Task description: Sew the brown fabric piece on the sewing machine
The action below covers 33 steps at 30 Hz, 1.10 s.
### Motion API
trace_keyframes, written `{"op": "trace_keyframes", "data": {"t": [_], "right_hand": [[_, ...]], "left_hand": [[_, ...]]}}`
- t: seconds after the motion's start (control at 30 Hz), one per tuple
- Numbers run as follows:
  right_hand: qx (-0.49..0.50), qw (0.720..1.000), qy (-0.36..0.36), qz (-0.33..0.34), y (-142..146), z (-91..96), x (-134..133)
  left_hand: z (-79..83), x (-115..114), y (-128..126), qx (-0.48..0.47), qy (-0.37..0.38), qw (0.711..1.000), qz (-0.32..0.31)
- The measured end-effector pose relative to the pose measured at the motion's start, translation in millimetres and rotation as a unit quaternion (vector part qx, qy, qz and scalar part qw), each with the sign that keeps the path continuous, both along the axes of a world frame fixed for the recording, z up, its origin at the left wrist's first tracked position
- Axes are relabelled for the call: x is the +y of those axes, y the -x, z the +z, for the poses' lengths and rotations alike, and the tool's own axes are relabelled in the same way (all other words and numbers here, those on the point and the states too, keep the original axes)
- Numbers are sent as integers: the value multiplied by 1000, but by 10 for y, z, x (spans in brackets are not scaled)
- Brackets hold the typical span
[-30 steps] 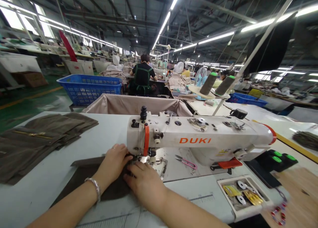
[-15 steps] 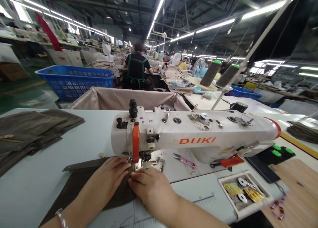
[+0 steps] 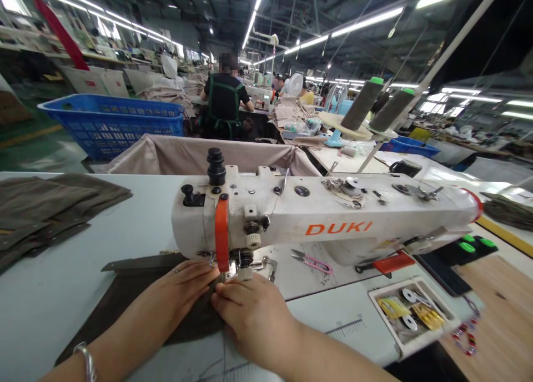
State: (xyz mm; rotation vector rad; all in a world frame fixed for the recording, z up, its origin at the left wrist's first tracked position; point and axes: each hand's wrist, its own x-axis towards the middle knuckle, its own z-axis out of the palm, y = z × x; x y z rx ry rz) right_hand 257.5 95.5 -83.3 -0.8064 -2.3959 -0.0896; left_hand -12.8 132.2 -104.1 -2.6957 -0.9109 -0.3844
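Note:
A dark olive-brown fabric piece (image 3: 137, 287) lies under the needle area of a white sewing machine (image 3: 283, 210) marked DUKI. My left hand (image 3: 194, 279) rests on the fabric, fingers stretched out and lying flat, their tips close to the presser foot (image 3: 231, 270). Just right of it, my right hand (image 3: 252, 310) has its fingers curled and the thumb and forefinger closed at the fabric's edge, in front of the foot. An orange guard (image 3: 222, 235) partly hides the needle. The fabric under both palms is hidden.
Folded dark fabric pieces (image 3: 45, 210) lie at the left of the table. Pink-handled thread snips (image 3: 312, 261) lie behind my right hand. A small tray (image 3: 410, 315) holds bobbins. Beyond the machine stand a cloth-lined bin (image 3: 187, 154), a blue basket (image 3: 112, 124) and a seated person (image 3: 225, 101).
The camera view has shifted slightly, so the machine looks a little larger. Both hands stay at the presser foot on the fabric, with only slight movement.

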Motion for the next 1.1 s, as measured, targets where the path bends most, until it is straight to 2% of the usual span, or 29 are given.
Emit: {"op": "trace_keyframes", "data": {"t": [0.17, 0.27, 0.37, 0.57, 0.93, 1.0, 1.1], "right_hand": [[-25, 999, -21, 8, 4, 21, -10], [-49, 998, -20, 21, 12, 32, -23], [-53, 998, -1, 25, 17, 42, -33], [-59, 998, 28, 23, 7, 51, -32], [-66, 996, 48, 19, 59, 20, -12], [-65, 996, 59, 13, 50, 75, -13], [-67, 989, 126, 43, -137, 333, -17]], "left_hand": [[166, 34, -45, 17, -16, 999, -48], [217, 36, -44, 7, 25, 999, -39], [220, 26, -45, -6, 54, 998, -32], [244, -11, -79, -24, 58, 998, -32], [229, 67, -70, -28, 76, 996, -22], [257, 74, -69, -38, 68, 997, -23], [298, 36, -72, -48, 75, 996, -27]]}}
